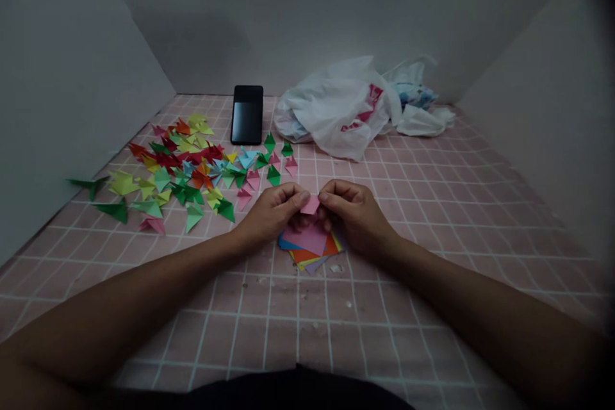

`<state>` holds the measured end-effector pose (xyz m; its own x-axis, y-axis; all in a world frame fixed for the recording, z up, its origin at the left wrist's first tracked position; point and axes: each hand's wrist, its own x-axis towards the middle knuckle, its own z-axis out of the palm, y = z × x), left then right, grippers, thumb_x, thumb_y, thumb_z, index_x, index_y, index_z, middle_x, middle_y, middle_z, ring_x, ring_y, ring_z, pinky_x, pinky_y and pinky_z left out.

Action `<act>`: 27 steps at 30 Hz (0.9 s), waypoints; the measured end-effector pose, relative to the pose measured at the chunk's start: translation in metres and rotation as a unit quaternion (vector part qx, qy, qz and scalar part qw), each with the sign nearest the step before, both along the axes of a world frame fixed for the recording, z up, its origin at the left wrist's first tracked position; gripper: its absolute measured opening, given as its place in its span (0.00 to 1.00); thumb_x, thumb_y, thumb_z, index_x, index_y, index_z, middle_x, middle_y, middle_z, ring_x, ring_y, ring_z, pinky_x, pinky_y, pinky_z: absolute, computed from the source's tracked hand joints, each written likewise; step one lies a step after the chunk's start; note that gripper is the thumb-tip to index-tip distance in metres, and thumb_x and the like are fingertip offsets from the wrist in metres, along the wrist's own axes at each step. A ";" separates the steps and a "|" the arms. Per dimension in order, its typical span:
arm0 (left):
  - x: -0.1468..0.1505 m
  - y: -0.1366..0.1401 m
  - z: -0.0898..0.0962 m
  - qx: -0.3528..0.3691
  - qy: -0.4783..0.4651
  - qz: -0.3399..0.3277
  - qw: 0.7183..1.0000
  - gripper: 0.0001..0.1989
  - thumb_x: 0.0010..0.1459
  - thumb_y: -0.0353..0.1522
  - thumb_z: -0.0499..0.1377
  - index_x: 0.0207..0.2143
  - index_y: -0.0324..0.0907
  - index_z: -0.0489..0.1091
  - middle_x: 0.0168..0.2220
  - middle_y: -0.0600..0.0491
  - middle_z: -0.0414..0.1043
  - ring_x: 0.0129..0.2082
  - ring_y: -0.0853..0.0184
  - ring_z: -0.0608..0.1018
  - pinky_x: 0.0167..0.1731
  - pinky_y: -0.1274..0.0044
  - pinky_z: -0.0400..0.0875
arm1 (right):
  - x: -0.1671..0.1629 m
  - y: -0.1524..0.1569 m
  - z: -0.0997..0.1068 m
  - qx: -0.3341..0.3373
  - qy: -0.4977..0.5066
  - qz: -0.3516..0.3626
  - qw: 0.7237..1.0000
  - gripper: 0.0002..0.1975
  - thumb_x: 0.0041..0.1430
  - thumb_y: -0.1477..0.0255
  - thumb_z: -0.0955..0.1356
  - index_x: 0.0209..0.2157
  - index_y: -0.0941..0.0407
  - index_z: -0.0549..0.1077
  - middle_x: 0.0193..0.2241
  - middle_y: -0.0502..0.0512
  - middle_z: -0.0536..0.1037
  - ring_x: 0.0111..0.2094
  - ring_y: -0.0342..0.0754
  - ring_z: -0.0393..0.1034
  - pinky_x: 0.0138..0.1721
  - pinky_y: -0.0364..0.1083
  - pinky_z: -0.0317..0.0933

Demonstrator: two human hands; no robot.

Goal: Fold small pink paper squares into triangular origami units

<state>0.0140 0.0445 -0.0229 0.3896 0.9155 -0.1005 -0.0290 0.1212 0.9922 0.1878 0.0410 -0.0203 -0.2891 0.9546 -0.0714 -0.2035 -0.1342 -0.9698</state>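
Between my two hands is a small folded piece of pink paper. My left hand pinches its left side between thumb and fingers, and my right hand pinches the right side. Just below the fingers lies a fanned stack of square origami sheets in blue, orange, yellow and purple, with a pink sheet on top. The fingertips under the folded paper are partly hidden.
Many folded paper pieces in several colours spread over the left of the checked pink cloth. A black phone lies behind them. A crumpled white plastic bag and another bag rest near the back wall. Walls enclose three sides.
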 end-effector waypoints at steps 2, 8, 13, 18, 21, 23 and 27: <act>0.000 0.000 0.000 -0.016 -0.019 0.002 1.000 0.19 0.59 0.47 0.60 0.29 0.39 0.68 0.22 0.54 0.73 0.21 0.72 0.75 0.24 0.81 0.69 | 0.000 0.000 0.000 0.010 0.000 -0.008 1.000 0.10 0.54 0.68 0.72 0.24 0.57 0.71 0.19 0.47 0.75 0.16 0.39 0.65 0.21 0.41 0.60; 0.001 -0.001 0.002 -0.018 -0.024 0.001 1.000 0.17 0.55 0.44 0.65 0.27 0.39 0.68 0.22 0.56 0.71 0.20 0.74 0.72 0.22 0.82 0.66 | 0.002 0.000 -0.003 0.038 -0.014 -0.022 0.999 0.10 0.57 0.67 0.71 0.26 0.57 0.74 0.21 0.49 0.76 0.19 0.41 0.68 0.23 0.43 0.62; 0.001 0.000 0.004 0.000 0.016 0.038 0.999 0.16 0.53 0.41 0.65 0.26 0.40 0.65 0.19 0.60 0.65 0.17 0.76 0.67 0.18 0.84 0.61 | 0.003 0.001 -0.005 0.040 -0.025 -0.002 0.999 0.10 0.57 0.66 0.71 0.27 0.57 0.72 0.21 0.48 0.75 0.18 0.40 0.66 0.22 0.42 0.60; 0.000 0.002 0.003 0.018 0.053 0.011 0.998 0.15 0.53 0.41 0.64 0.25 0.40 0.64 0.18 0.60 0.64 0.16 0.76 0.65 0.16 0.84 0.58 | 0.002 0.001 -0.002 0.063 -0.085 0.021 0.994 0.12 0.57 0.64 0.71 0.27 0.56 0.71 0.18 0.46 0.71 0.18 0.40 0.65 0.22 0.41 0.59; 0.000 0.001 0.002 0.026 0.058 0.005 0.998 0.15 0.53 0.41 0.64 0.26 0.40 0.64 0.18 0.60 0.64 0.16 0.75 0.66 0.17 0.83 0.59 | 0.003 -0.001 0.000 0.090 -0.129 0.018 0.987 0.13 0.61 0.64 0.68 0.26 0.56 0.70 0.18 0.46 0.71 0.18 0.41 0.65 0.22 0.42 0.59; 0.000 0.000 0.002 0.031 0.050 0.006 0.998 0.15 0.54 0.41 0.63 0.26 0.40 0.65 0.19 0.60 0.65 0.17 0.75 0.68 0.18 0.83 0.61 | 0.004 -0.002 0.000 0.134 -0.175 0.003 0.975 0.12 0.62 0.66 0.67 0.26 0.56 0.70 0.18 0.47 0.72 0.19 0.42 0.66 0.23 0.42 0.59; 0.001 -0.003 0.001 0.059 0.038 -0.001 0.998 0.16 0.59 0.42 0.60 0.27 0.40 0.66 0.21 0.58 0.67 0.20 0.75 0.69 0.21 0.82 0.64 | 0.004 -0.003 -0.005 0.217 -0.244 -0.014 0.945 0.12 0.64 0.69 0.64 0.26 0.55 0.69 0.19 0.47 0.71 0.21 0.42 0.65 0.25 0.43 0.58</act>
